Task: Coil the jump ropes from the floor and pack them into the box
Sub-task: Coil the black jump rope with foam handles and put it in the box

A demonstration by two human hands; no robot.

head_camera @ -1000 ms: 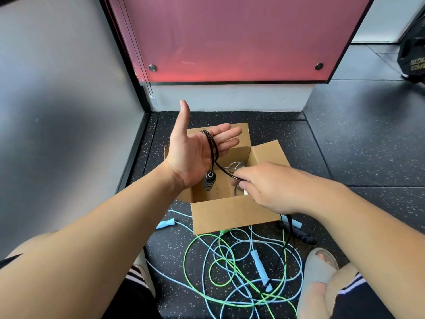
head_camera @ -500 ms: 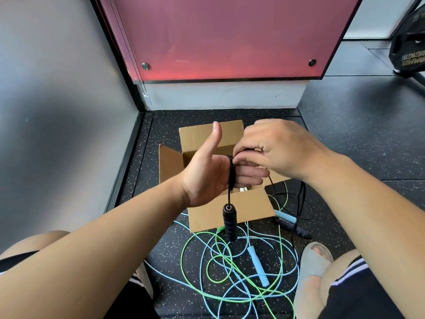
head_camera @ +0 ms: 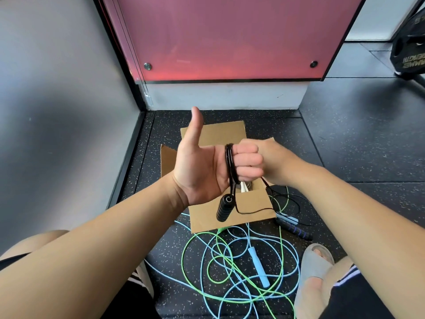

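My left hand (head_camera: 200, 171) is raised over the open cardboard box (head_camera: 248, 210), thumb up, with its fingers curled round several turns of the black jump rope (head_camera: 230, 162). One black handle (head_camera: 224, 208) dangles below that palm. My right hand (head_camera: 278, 162) sits just behind the left fingers and grips the rope's free length, which runs down to the second black handle (head_camera: 296, 229) on the floor. A green rope (head_camera: 184, 268) and a light blue rope with its handle (head_camera: 258, 268) lie tangled on the floor in front of the box.
Something white (head_camera: 244, 187) shows inside the box. A grey wall stands to the left and a red panel (head_camera: 230, 35) behind. A black weight plate (head_camera: 411, 51) leans at the far right. My sandalled foot (head_camera: 315, 268) is beside the ropes.
My right hand carried the rope over the left hand and down behind it, adding turns. My left fingers, straight a second ago, have curled round the coil.
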